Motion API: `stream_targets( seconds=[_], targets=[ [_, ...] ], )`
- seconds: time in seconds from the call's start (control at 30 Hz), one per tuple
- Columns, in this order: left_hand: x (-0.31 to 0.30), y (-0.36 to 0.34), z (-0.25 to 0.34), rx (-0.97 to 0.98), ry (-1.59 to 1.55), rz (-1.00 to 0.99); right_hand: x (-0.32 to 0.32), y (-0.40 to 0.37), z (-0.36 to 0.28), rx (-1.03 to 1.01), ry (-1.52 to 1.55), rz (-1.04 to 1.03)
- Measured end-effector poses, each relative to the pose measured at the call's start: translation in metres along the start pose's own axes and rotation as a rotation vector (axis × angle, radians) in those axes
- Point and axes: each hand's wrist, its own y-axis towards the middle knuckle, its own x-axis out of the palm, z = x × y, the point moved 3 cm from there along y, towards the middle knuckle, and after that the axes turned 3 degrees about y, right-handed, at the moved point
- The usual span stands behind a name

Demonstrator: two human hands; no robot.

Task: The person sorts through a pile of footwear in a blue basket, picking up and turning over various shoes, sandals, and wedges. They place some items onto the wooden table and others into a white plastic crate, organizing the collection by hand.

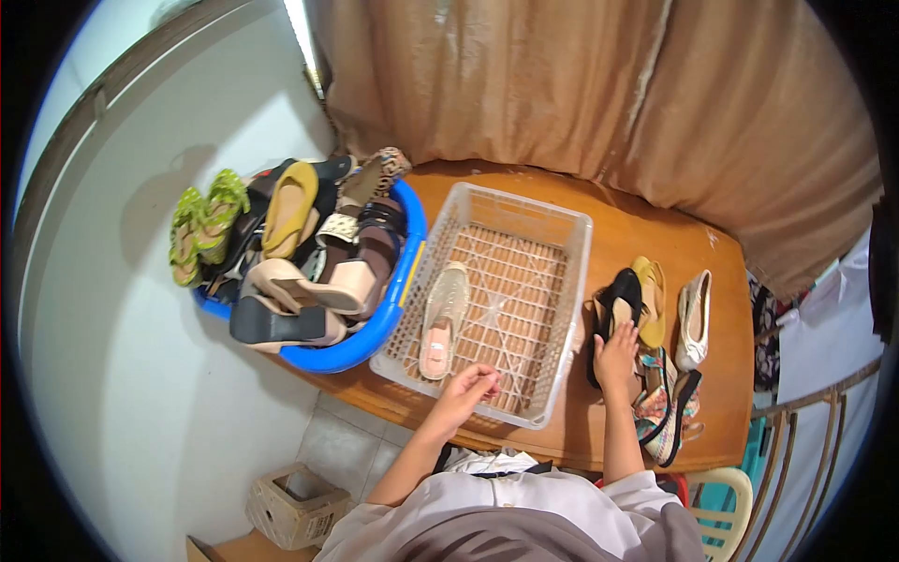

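My left hand hovers over the near rim of a clear plastic basket, its fingers curled in with nothing visible in them. Inside the basket, at its left side, lies one beige woven flat shoe with a pinkish insole. To the right of the basket, my right hand rests on a black shoe, fingers stretched forward and apart. A mustard yellow shoe stands right beside it. Close to my right wrist are multicoloured wedge sandals, and a cream flat shoe lies farther right.
A blue tub piled with several shoes and sandals stands at the left of the wooden table. Brown curtains hang behind. A cardboard box sits on the floor at lower left, and a plastic chair at lower right.
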Motion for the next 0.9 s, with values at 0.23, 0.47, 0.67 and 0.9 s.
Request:
stream_targets(
  seconds=[0.23,0.47,0.67,0.9],
  targets=[
    [-0.028,-0.035,0.052,0.27,0.173,-0.004,-0.008,-0.012,0.006,-0.039,0.19,-0.028],
    [-0.086,-0.085,0.159,0.812,0.908,0.672,-0.046,-0.027,-0.046,0.022,0.267,-0.017],
    [-0.137,-0.093,0.157,0.631,1.293,0.766,-0.085,-0.039,-0.136,-0.288,0.433,0.092],
    [-0.164,-0.085,0.138,0.573,1.372,0.73,-0.139,-0.063,-0.291,-0.898,0.715,-0.131]
  ],
)
